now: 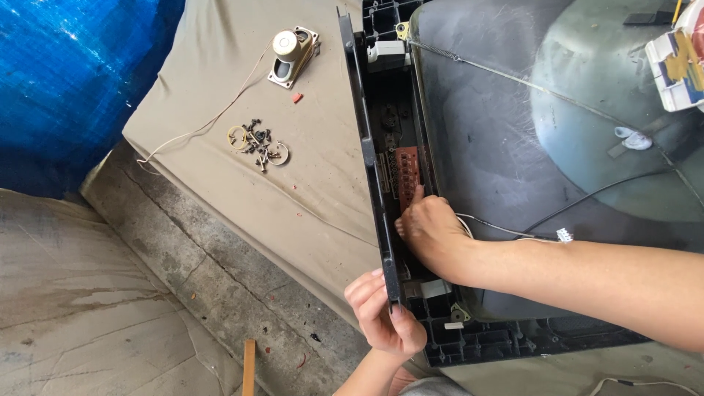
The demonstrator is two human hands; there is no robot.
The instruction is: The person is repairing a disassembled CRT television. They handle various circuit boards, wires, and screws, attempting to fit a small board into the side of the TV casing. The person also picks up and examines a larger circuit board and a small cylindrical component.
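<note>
Our right hand (429, 227) lay curled inside the black frame (372, 176), fingertips pressed together against a small brown board (408, 170) just beyond them. Our left hand (385, 315), nearer us, pinched the frame's edge, thumb on the inside and fingers wrapped outside. Right of the right hand bulged the grey tube (506, 147), with a thin wire (506, 231) running under the wrist. Left of both hands, on the cloth-covered desk (308, 183), sat a screw pile (258, 143) and, farther off, a speaker (293, 55).
</note>
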